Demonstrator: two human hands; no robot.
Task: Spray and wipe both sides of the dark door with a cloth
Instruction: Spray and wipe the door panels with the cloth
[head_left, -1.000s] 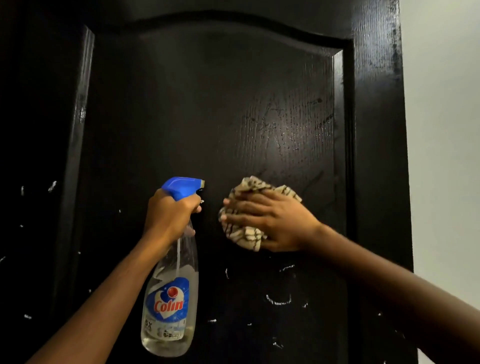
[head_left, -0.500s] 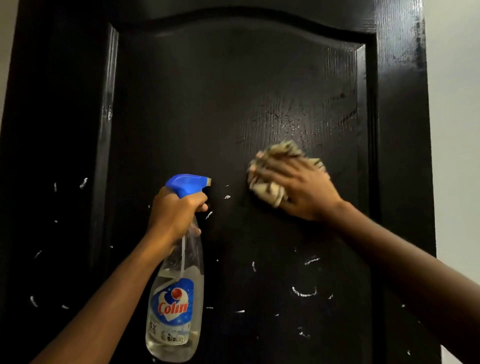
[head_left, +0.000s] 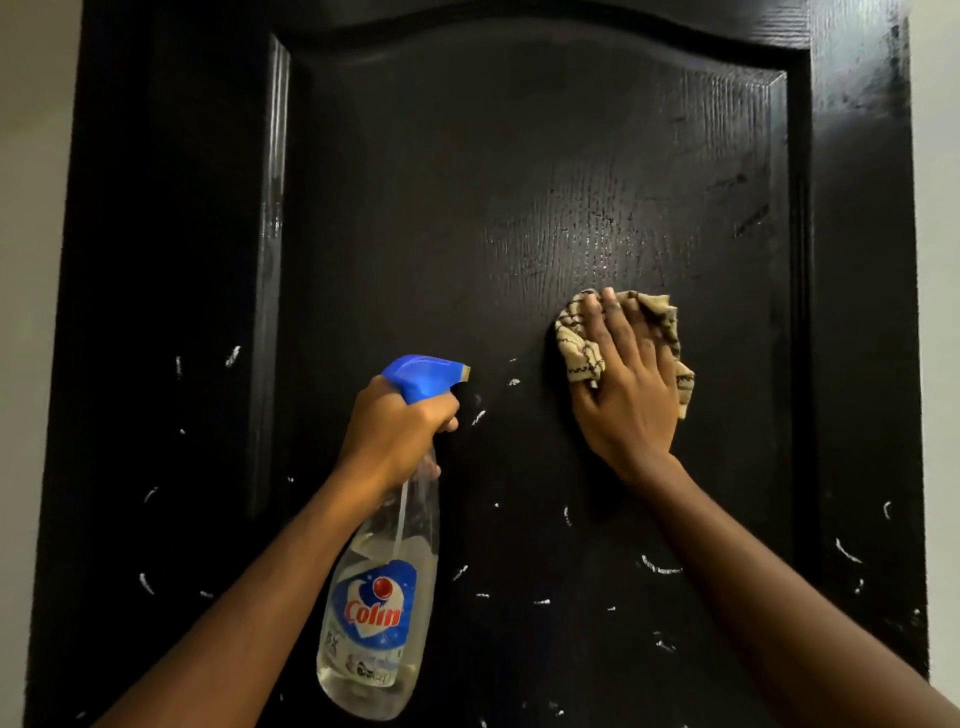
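one wide head-worn camera faces the door (head_left: 467, 182) squarely, close, from just behind the left hand (head_left: 395, 441) and right hand (head_left: 628, 395).

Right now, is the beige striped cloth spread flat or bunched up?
Bunched up: the beige striped cloth shows crumpled folds around the flat right hand.

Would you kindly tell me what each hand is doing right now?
Left hand: grips the spray bottle.
Right hand: open, fingers flat, pressing the cloth on the door.
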